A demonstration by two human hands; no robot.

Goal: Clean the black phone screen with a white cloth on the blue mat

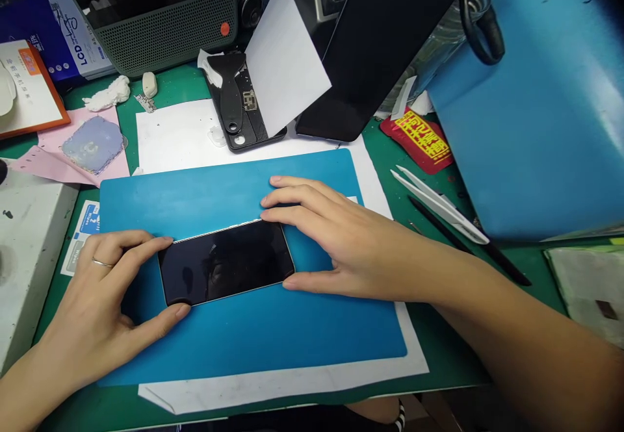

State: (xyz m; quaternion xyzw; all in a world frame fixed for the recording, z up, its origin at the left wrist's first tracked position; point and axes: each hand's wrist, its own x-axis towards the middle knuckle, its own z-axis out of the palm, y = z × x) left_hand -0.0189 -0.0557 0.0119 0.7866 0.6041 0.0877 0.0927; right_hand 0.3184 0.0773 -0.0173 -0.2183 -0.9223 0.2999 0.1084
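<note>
A smartphone (227, 263) with a dark, glossy screen lies face up on a blue mat (253, 334), slightly tilted with its right end farther from me. My left hand (114, 289), a ring on one finger, grips the phone's left end, index fingertip at the far edge and thumb at the near edge. At the right end, my right hand (331, 243) spans the phone: a fingertip touches the far corner and the thumb the near one. Its other fingers stretch out over the mat. White paper (292, 390) lies under the mat.
Behind the mat stand a black phone stand (234, 101), a white card (287, 62) and a dark panel (380, 42). Tweezers (439, 204) and a red packet (418, 138) lie to the right. A pale block (29, 256) borders the left side.
</note>
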